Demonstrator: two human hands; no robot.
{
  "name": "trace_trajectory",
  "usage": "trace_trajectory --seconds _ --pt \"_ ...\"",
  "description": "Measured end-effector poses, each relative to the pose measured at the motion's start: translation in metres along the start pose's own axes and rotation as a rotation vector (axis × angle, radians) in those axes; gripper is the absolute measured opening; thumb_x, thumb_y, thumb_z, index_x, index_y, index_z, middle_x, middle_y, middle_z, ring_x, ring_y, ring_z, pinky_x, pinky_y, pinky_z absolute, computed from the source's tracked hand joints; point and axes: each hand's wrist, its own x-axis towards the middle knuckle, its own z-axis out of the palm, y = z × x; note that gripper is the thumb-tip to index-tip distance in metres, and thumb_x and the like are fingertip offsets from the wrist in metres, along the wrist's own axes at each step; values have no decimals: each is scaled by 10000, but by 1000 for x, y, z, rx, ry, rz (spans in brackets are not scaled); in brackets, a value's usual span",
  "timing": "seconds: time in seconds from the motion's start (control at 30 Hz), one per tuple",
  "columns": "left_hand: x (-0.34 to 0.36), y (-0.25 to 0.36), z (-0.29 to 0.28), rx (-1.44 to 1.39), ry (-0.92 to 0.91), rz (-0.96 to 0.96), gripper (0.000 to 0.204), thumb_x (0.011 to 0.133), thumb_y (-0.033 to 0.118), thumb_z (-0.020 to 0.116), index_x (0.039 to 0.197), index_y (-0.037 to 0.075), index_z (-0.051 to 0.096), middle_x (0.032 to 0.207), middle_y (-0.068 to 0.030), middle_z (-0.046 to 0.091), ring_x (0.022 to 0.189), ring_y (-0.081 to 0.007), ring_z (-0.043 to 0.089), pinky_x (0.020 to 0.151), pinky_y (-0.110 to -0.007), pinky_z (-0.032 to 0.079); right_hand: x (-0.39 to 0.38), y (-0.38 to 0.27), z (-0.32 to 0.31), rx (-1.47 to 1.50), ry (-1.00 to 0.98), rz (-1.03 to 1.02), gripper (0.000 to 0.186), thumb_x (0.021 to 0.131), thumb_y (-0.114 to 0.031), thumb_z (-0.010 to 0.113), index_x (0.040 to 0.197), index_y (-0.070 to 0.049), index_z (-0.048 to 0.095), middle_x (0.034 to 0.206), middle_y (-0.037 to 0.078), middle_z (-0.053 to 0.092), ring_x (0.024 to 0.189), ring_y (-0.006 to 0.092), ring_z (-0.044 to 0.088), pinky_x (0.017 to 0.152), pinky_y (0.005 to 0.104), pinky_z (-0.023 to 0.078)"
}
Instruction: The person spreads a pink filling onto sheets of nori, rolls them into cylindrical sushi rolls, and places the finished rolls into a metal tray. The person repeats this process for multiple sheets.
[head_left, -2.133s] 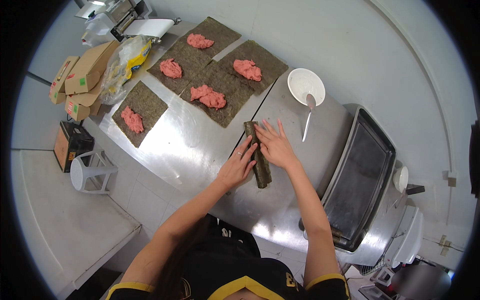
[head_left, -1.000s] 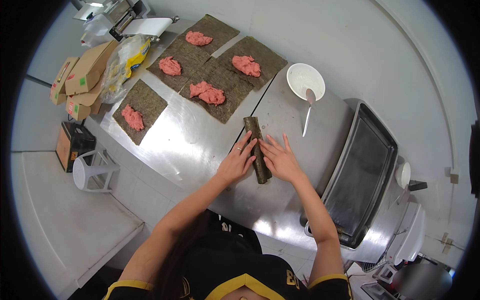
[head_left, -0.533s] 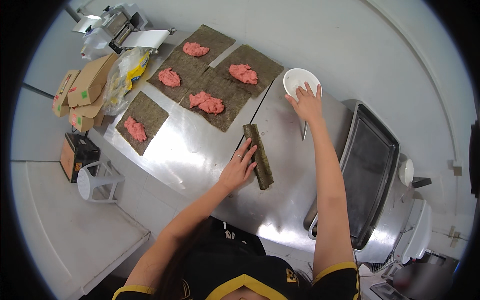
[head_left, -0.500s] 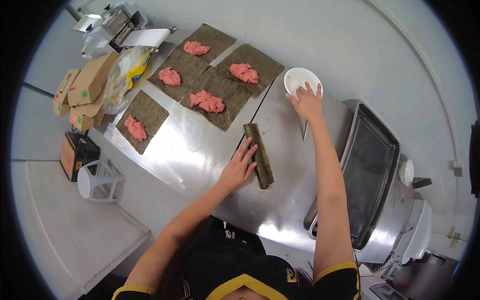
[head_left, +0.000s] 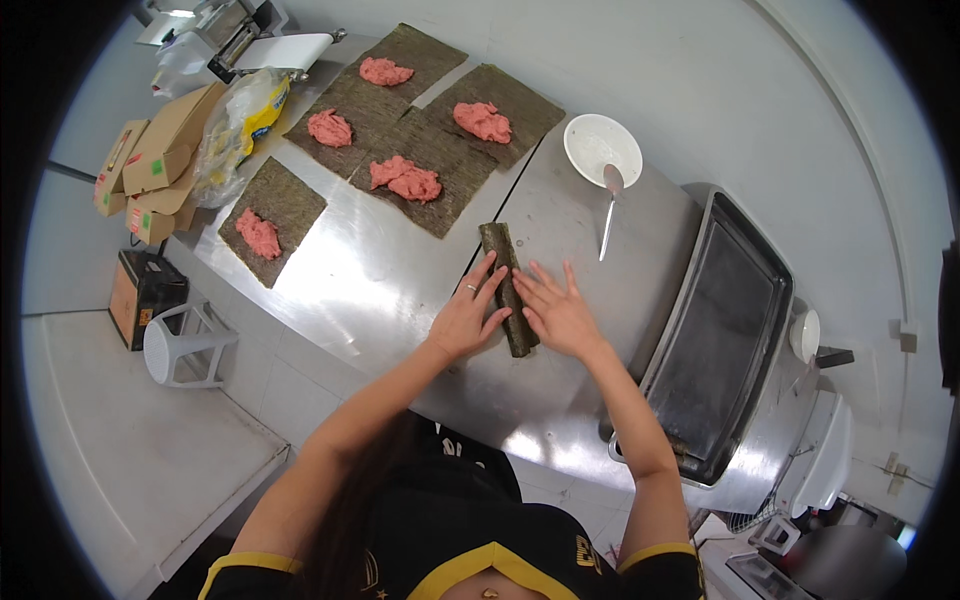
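A dark green seaweed roll (head_left: 520, 335) lies lengthwise on the steel table (head_left: 600, 400) in front of me. From its left side my left hand (head_left: 465, 312) rests fingertips on it, fingers apart. My right hand (head_left: 562, 315) is at its right side, fingers spread, fingertips at the roll's edge. Neither hand grasps it. Beyond stands a white bowl (head_left: 585, 140), with a metal spoon (head_left: 607, 225) leaning from its rim onto the table. To the left lie several flat seaweed sheets (head_left: 440, 215), each bearing a pink mound of minced paste (head_left: 405, 178).
A large dark baking tray (head_left: 720, 340) stands along the right side, partly behind my right forearm. Cardboard boxes (head_left: 165, 150) and a plastic bag (head_left: 240, 125) sit at the far left, near a white-topped machine (head_left: 280, 52). A white stool (head_left: 185, 345) stands on the floor.
My right hand has left the white bowl and come down to the roll's right side. The spoon now leans on the bowl's near rim. My left hand stays at the roll.
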Motion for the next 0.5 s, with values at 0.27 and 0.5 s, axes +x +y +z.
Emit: trace_trajectory --seconds 0.27,0.5 --pt "0 -1 0 13 -10 -21 628 889 289 615 1414 71 349 1515 -191 235 1342 -398 325 1082 -435 340 -12 4 -26 68 -30 37 400 926 -277 516 1262 -70 582 1328 40 557 1353 240 379 1152 573 72" --pt "1 -2 0 9 2 13 636 896 301 608 1424 77 332 1517 -188 231 1336 -395 330 1081 -433 339 91 118 -45 -310 415 304 550 952 -481 426 1239 -45 598 1304 59 576 1361 273 358 1133 603 83"
